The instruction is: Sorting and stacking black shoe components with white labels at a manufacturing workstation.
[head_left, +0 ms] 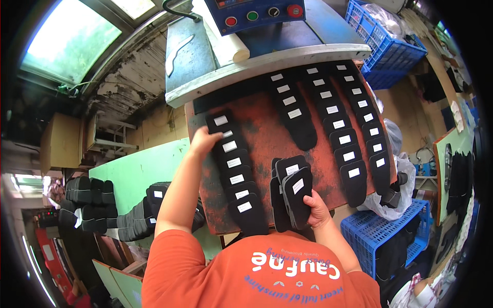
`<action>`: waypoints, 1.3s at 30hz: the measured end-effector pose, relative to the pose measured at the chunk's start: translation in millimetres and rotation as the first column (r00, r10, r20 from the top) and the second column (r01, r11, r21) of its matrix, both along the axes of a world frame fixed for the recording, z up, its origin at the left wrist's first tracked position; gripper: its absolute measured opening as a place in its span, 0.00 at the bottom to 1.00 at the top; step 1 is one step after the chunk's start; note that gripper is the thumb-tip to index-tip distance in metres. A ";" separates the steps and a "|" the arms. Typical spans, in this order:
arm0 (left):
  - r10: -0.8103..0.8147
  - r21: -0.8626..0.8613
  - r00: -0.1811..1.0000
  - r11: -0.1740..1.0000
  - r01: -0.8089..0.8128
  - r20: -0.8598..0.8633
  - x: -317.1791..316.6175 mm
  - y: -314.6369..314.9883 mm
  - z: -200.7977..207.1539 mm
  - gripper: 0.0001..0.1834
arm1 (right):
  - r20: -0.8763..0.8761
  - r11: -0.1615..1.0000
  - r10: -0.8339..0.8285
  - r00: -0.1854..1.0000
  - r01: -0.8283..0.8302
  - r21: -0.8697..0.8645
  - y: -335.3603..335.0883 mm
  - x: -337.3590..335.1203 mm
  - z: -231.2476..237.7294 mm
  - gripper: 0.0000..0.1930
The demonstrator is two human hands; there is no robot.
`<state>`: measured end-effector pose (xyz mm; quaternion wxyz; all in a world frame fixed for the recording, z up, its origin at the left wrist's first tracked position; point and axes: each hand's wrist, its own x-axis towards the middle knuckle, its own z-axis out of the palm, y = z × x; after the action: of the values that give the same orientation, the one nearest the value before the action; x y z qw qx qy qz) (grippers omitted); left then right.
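black insoles (291, 191) fanned in right hand (317, 209); left hand (204, 140) touches overlapped row (234, 171).

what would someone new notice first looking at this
Rows of black insoles, each with a small white label, lie overlapped like scales across a worn reddish board in the middle. The left hand rests on the top of the leftmost row, while the right hand grips a fanned stack of insoles near the board's lower edge. Behind the board sits a blue control panel with coloured buttons.
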<state>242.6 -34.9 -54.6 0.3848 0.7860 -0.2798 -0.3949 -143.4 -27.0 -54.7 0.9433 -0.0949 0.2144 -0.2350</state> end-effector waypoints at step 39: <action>-0.307 -0.711 0.948 0.685 0.160 -0.083 -141.8 41.2 -3.5 0.39 | -0.545 -0.430 -0.463 0.699 -0.715 -0.551 -35.2 52.9 55.5 0.55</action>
<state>100.7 6.3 -58.1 0.6233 0.4983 -0.4664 -0.3816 -90.5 -62.2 0.9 0.2588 -0.9387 0.2095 -0.0895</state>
